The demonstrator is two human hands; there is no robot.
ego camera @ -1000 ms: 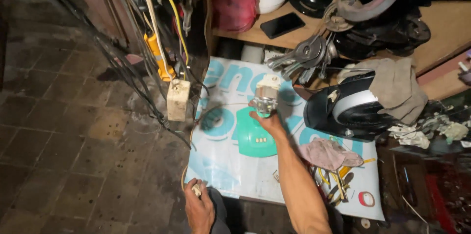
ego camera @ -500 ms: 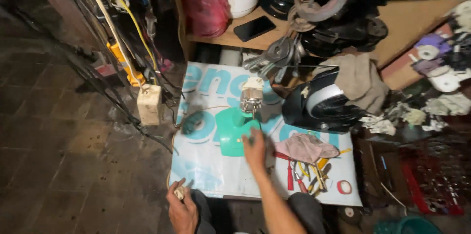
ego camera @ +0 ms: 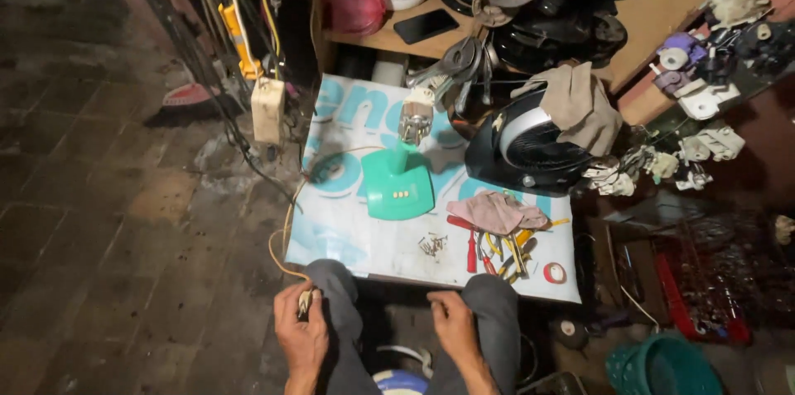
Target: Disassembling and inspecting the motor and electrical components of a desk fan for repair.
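Left hand (ego camera: 300, 335) fingers pinch the small plug on the thin orange cord (ego camera: 281, 233); right hand (ego camera: 454, 325) rests empty on knee. Green plastic fan base (ego camera: 397, 190) untouched; next, probably careful plugging.

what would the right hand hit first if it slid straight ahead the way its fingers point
Probably the near edge of the printed sheet, then the small heap of screws. The right hand rests on the knee; depth is hard to judge.

White-and-teal printed banner (ego camera: 356, 229) floored; dark phone (ego camera: 425, 26) shelved.
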